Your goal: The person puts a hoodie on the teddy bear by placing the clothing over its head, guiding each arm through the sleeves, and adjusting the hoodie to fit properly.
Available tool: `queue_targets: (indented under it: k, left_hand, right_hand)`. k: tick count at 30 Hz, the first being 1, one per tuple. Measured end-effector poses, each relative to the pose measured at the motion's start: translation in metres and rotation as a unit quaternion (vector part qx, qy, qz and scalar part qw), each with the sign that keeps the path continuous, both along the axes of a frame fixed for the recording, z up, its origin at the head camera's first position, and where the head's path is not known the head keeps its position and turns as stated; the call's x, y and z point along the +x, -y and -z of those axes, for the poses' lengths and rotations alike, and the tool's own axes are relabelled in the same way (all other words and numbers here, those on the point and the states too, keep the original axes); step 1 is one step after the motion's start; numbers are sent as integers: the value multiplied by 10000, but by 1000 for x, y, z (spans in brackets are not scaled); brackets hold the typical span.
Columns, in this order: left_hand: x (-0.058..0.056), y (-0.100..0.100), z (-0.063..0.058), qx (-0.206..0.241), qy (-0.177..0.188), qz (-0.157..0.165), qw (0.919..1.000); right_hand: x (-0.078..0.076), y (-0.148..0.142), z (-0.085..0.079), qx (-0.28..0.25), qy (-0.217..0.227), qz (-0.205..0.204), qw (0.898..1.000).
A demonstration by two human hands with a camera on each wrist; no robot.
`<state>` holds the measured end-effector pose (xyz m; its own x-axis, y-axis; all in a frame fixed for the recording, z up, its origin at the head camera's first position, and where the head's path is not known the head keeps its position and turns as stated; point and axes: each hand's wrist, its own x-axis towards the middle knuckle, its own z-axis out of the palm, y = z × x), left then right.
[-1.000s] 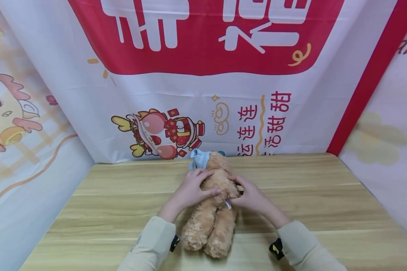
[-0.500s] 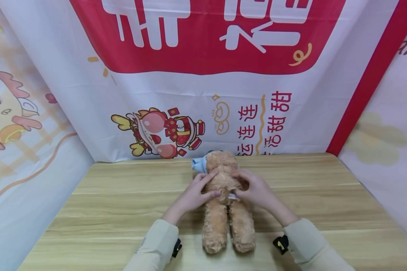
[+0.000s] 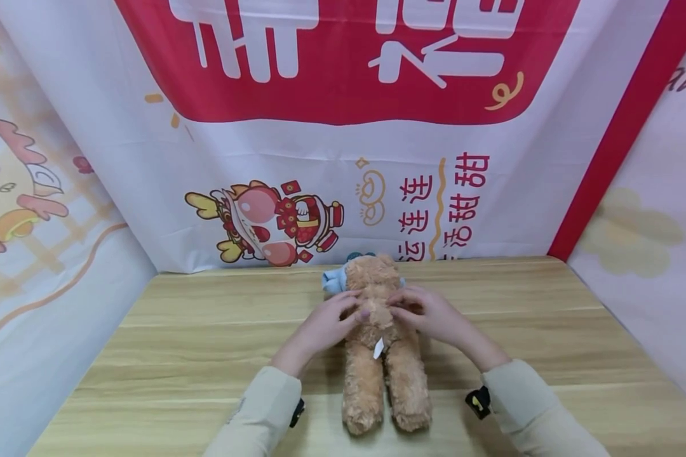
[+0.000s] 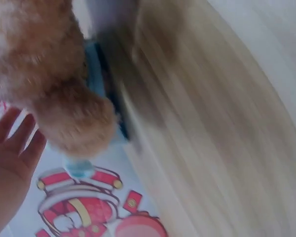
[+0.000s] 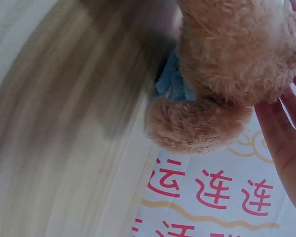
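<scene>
A brown plush teddy bear [image 3: 386, 381] lies back up on the wooden table, its head at the far edge and its legs toward me. A white tag [image 3: 379, 348] shows at its lower back. Light blue cloth [image 3: 334, 280] sticks out left of the head. My left hand [image 3: 330, 322] touches the left of the upper back with thumb and fingertips, a gap between them. My right hand [image 3: 434, 316] does likewise on the right. Both wrist views show fairly straight fingers against the fur [image 4: 34, 49]; the bear's face is hidden.
The wooden table [image 3: 206, 355] reaches back to a white and red printed banner [image 3: 343, 108] hanging upright. Printed cloth also hangs on the left [image 3: 23, 222] and right [image 3: 640, 285]. A small dark teal piece [image 3: 353, 256] shows behind the bear's head.
The bear has turned from a slant to lying straight, legs shifted right. My hands have moved from its sides onto its back, and the tag now lies uncovered.
</scene>
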<state>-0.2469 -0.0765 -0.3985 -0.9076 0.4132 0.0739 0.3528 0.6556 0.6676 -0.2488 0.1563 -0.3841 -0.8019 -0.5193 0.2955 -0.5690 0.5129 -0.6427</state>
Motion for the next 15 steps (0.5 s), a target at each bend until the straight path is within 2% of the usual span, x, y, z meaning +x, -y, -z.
queue_targets:
  k: [5, 9, 15]
  left_hand:
    - [2, -15, 1, -108, -321, -215, 9992]
    - [5, -22, 5, -235, -541, -164, 9981]
    - [9, -28, 11, -351, -875, -37, 9955]
  right_hand:
    - [-8, 4, -9, 188, 263, 370, 9988]
    - [-18, 6, -12, 257, 319, 665, 9969]
    - [-35, 12, -7, 474, 266, 932, 9942]
